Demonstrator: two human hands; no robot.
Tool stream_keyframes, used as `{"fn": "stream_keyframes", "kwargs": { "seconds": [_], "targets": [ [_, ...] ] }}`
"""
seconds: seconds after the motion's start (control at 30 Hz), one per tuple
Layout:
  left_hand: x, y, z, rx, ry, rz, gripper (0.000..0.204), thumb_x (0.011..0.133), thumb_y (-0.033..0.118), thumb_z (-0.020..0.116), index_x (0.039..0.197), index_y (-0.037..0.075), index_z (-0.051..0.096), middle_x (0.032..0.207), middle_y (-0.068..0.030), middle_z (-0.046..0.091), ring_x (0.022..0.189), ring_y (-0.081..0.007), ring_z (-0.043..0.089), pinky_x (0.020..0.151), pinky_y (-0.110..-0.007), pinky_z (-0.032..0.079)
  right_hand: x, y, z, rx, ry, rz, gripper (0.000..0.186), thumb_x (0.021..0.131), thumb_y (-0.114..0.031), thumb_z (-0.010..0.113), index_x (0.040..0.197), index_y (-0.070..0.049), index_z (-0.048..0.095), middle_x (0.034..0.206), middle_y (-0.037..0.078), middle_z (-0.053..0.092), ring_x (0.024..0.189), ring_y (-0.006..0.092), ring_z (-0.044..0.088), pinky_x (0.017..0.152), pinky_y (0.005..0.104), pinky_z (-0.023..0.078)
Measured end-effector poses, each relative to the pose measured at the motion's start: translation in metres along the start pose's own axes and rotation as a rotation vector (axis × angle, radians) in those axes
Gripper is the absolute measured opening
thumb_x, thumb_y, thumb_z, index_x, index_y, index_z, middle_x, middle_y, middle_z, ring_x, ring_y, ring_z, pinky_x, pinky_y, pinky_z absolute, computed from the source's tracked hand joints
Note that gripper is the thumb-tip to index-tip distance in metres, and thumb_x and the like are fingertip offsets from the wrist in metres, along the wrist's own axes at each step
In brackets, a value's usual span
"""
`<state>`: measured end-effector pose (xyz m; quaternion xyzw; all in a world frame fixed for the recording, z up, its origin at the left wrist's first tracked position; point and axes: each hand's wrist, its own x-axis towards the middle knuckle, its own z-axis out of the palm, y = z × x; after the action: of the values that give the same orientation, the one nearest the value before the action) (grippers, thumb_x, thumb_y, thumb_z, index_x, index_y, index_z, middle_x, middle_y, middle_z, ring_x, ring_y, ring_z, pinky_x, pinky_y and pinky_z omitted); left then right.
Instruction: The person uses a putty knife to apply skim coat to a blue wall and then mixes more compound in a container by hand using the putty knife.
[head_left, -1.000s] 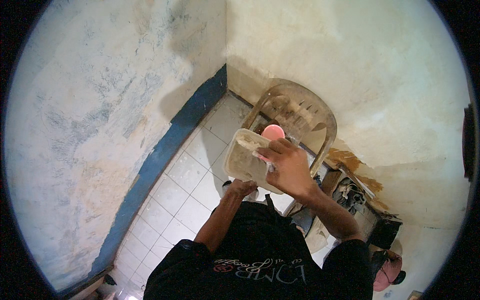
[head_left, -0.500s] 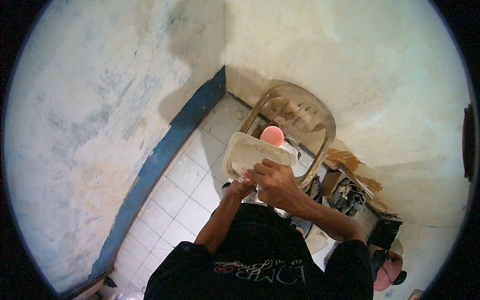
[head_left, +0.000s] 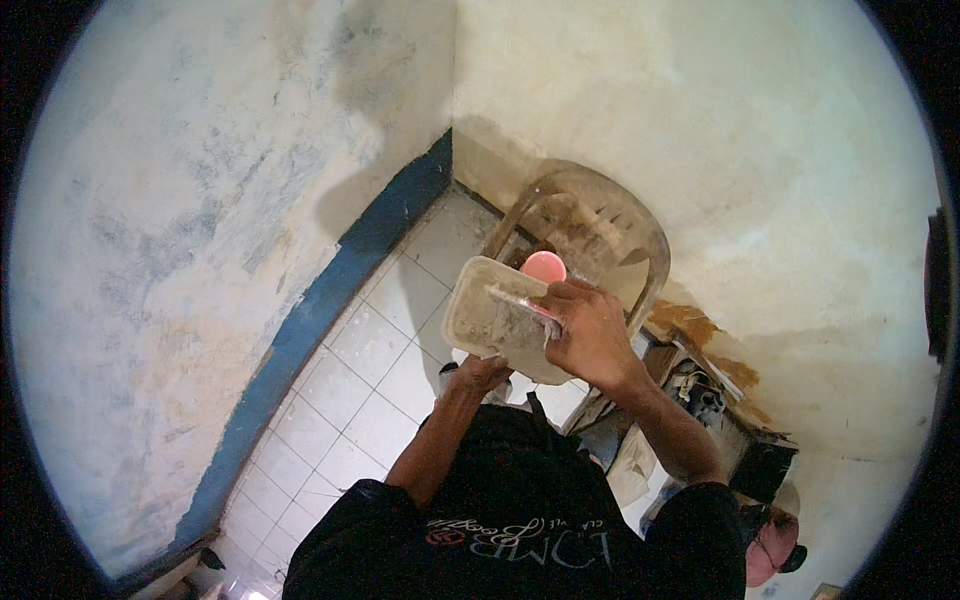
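Note:
A shallow rectangular tub, pale and smeared with greyish paste, is tilted in front of me. My left hand grips its near edge, fingers partly hidden beneath. Over the tub's right half is my right hand, closed around a narrow tool with a pale, paste-covered end and a reddish part by the fingers. Whether it is a scraper or a brush I cannot tell. Just beyond the tub's far edge, a pink round cup or lid shows above the chair seat.
A dirty plastic armchair stands in the corner. Patchy walls rise on both sides, with a blue band above the white tiled floor. Boxes and clutter lie along the right wall; a pink bundle is lower right.
My right hand has moved from the tub's near edge, beside my left hand, up and right over the tub. The tool now shows across it. The tub has shifted slightly.

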<state>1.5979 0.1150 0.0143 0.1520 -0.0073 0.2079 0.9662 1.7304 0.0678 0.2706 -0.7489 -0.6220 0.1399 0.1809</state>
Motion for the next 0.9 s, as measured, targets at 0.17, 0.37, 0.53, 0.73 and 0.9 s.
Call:
{"fn": "stream_keyframes", "kwargs": {
  "seconds": [0.17, 0.37, 0.53, 0.73, 0.9],
  "targets": [
    [-0.007, -0.005, -0.004, 0.016, 0.042, -0.047, 0.086, 0.068, 0.015, 0.080, 0.138, 0.009, 0.030, 0.136, -0.0081, 0.043, 0.126, -0.0268, 0.042, 0.105, -0.046, 0.036, 0.015, 0.008, -0.013, -0.039, 0.117, -0.037, 0.044, 0.053, -0.005, 0.060, 0.097, -0.002, 0.065, 0.092, 0.015, 0.062, 0.090, 0.0351, 0.059, 0.078, 0.0425, 0.049],
    [0.000, 0.009, 0.018, 0.101, 0.002, -0.028, 0.080, 0.073, 0.019, 0.076, 0.139, 0.010, 0.031, 0.138, -0.0086, 0.042, 0.126, -0.0265, 0.041, 0.106, -0.046, 0.035, 0.018, 0.010, -0.016, 0.009, 0.123, -0.135, 0.041, 0.054, -0.004, 0.060, 0.094, -0.001, 0.065, 0.087, 0.016, 0.062, 0.087, 0.0369, 0.058, 0.076, 0.0423, 0.049],
    [0.005, 0.022, 0.038, 0.040, -0.117, 0.061, 0.075, 0.077, 0.024, 0.073, 0.139, 0.013, 0.032, 0.139, -0.0079, 0.041, 0.127, -0.0252, 0.041, 0.107, -0.043, 0.033, -0.010, -0.014, -0.022, -0.007, 0.006, -0.235, 0.044, 0.053, -0.004, 0.062, 0.096, -0.006, 0.066, 0.081, 0.009, 0.059, 0.081, 0.0299, 0.060, 0.069, 0.0403, 0.050],
    [0.004, 0.009, 0.018, 0.104, -0.026, 0.025, 0.077, 0.075, 0.024, 0.075, 0.139, 0.013, 0.033, 0.139, -0.0081, 0.041, 0.126, -0.0252, 0.041, 0.106, -0.044, 0.035, -0.011, -0.011, -0.003, -0.058, 0.098, -0.180, 0.047, 0.049, -0.007, 0.062, 0.096, -0.009, 0.067, 0.082, 0.006, 0.059, 0.080, 0.0280, 0.059, 0.068, 0.0396, 0.051],
    [0.002, -0.001, 0.003, 0.209, 0.025, -0.005, 0.079, 0.073, 0.023, 0.077, 0.138, 0.012, 0.033, 0.138, -0.0083, 0.042, 0.126, -0.0253, 0.042, 0.106, -0.044, 0.036, 0.009, 0.007, -0.005, -0.087, 0.189, -0.115, 0.043, 0.050, -0.005, 0.060, 0.092, -0.004, 0.067, 0.084, 0.009, 0.061, 0.083, 0.0305, 0.059, 0.071, 0.0407, 0.050]
  ]
}}
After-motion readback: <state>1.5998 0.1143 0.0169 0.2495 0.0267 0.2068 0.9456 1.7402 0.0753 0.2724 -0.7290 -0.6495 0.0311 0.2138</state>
